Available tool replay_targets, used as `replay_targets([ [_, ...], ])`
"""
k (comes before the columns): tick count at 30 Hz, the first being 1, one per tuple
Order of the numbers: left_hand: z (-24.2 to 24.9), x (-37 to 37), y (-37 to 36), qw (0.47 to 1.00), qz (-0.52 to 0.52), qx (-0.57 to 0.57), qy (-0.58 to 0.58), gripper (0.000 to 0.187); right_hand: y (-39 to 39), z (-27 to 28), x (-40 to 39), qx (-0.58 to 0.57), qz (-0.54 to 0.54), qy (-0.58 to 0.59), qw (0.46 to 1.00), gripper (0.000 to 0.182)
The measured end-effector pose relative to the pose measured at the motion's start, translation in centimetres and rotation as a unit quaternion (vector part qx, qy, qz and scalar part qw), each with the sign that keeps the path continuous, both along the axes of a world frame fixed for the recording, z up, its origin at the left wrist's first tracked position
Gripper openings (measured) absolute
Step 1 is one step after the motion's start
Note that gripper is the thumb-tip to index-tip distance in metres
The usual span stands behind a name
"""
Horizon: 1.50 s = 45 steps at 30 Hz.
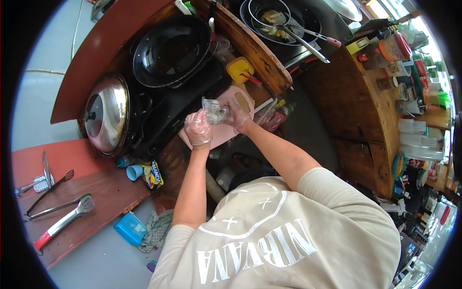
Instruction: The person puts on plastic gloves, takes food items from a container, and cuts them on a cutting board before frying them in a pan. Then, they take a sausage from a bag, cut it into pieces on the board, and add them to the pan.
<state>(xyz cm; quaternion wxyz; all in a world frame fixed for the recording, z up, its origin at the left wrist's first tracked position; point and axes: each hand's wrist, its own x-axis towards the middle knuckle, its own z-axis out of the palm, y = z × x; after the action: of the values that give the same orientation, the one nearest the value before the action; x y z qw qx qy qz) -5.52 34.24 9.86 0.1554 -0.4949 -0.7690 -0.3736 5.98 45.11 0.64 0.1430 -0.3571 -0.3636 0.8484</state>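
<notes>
Head camera is showing the gloved left hand (198, 129) and gloved right hand (239, 117) both grasping a clear plastic bag with pale contents (216, 111) above the pink flat board (222, 136), where gentle, even pressure is probably protecting the thin plastic.

The person wears a loose beige T-shirt (346, 236) with short sleeves (325, 185) that end above the elbows. Across its front run large white block letters (256, 255) spelling "NIRVANA", with a curved white line (262, 224) and two white X marks (229, 222) alongside. Thin, clear, crinkled plastic gloves cover the left hand (198, 129) and the right hand (237, 116), reaching the wrists.
</notes>
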Motion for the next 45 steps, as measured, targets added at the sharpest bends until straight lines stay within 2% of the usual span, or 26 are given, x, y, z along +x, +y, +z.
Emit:
replay_targets([
  [2,-0.4,0.0,-0.2,0.999,-0.004,-0.045,-0.013,0.005,-0.4,-0.4,-0.1,0.158,0.016,0.048,0.986,0.044],
  [3,-0.7,-0.1,0.2,0.999,-0.009,-0.041,-0.008,0.005,0.0,-0.6,-0.5,-0.029,-0.020,0.053,0.998,0.046],
  [4,-0.6,-0.1,0.5,0.999,-0.013,-0.038,-0.003,0.005,0.2,-1.0,-0.8,-0.215,-0.055,0.056,0.973,0.048],
  [8,0.1,0.5,0.9,0.998,-0.032,-0.050,0.005,0.004,0.3,-1.2,-0.8,-0.238,-0.060,0.027,0.969,0.059],
  [11,0.7,0.8,1.3,0.998,-0.056,-0.030,0.023,0.004,0.8,-1.3,-0.5,-0.271,-0.047,0.068,0.959,0.068],
  [13,0.8,0.9,1.6,0.996,-0.078,-0.031,0.024,0.003,1.4,-1.5,-0.8,-0.353,-0.059,0.136,0.924,0.072],
  [14,0.8,1.0,1.5,0.996,-0.080,-0.033,0.024,0.003,1.3,-1.6,-1.0,-0.355,-0.061,0.136,0.923,0.072],
  [16,0.8,0.8,1.9,0.995,-0.088,-0.027,0.035,0.001,1.5,-1.1,-1.9,-0.356,-0.099,0.038,0.928,0.059],
  [17,0.9,0.9,1.6,0.995,-0.090,-0.031,0.033,0.001,0.9,-0.6,-2.0,-0.360,-0.101,0.037,0.927,0.059],
  [19,0.8,0.6,2.1,0.995,-0.081,-0.037,0.045,0.001,1.3,0.2,-2.8,-0.301,-0.146,-0.069,0.940,0.049],
  [22,0.9,-0.1,2.1,0.994,-0.084,-0.038,0.061,0.001,1.8,0.7,-3.7,-0.276,-0.124,-0.140,0.943,0.039],
  [25,0.1,-0.9,1.7,0.995,-0.074,-0.042,0.055,0.001,2.5,-2.7,-4.5,-0.249,-0.100,-0.173,0.947,0.038],
  [26,0.2,-1.1,1.7,0.995,-0.074,-0.040,0.055,0.001,2.5,-6.5,-4.7,-0.248,-0.100,-0.174,0.948,0.038],
  [27,0.3,-1.0,1.4,0.995,-0.072,-0.041,0.058,0.002,1.8,-11.8,-4.6,-0.107,-0.056,-0.186,0.975,0.038],
  [29,0.4,-1.3,1.8,0.995,-0.068,-0.033,0.063,0.002,2.4,-13.0,-4.0,0.044,-0.011,-0.193,0.980,0.038],
  [30,0.4,-1.3,1.5,0.995,-0.066,-0.040,0.066,0.004,1.8,-13.7,-3.1,0.176,0.088,-0.210,0.958,0.042],
  [32,0.4,-1.7,2.0,0.995,-0.059,-0.037,0.072,0.005,2.0,-10.2,-2.6,0.314,0.185,-0.219,0.905,0.046],
  [34,0.2,-2.0,2.1,0.994,-0.055,-0.060,0.068,0.005,0.7,-3.8,-1.6,0.269,0.054,-0.255,0.927,0.054],
  [35,0.2,-2.2,2.5,0.995,-0.056,-0.054,0.066,0.005,0.9,-2.2,-1.5,0.274,0.052,-0.258,0.925,0.054],
  [36,0.1,-2.3,2.2,0.993,-0.066,-0.077,0.066,0.004,0.1,-1.2,-1.2,0.312,0.070,-0.296,0.900,0.059],
  [37,0.2,-2.4,2.3,0.990,-0.074,-0.095,0.068,0.004,0.0,-1.1,-1.1,0.352,0.088,-0.331,0.871,0.064],
  [41,0.8,-2.9,2.4,0.989,-0.083,-0.098,0.067,0.005,-0.1,-1.3,-0.8,0.382,0.095,-0.313,0.864,0.068],
  [43,1.0,-2.8,1.9,0.989,-0.086,-0.107,0.059,0.005,-0.5,-1.3,-0.7,0.458,0.110,-0.316,0.824,0.071],
  [45,0.9,-3.2,2.5,0.989,-0.087,-0.106,0.053,0.005,0.1,-1.0,-0.6,0.466,0.118,-0.313,0.819,0.073],
])
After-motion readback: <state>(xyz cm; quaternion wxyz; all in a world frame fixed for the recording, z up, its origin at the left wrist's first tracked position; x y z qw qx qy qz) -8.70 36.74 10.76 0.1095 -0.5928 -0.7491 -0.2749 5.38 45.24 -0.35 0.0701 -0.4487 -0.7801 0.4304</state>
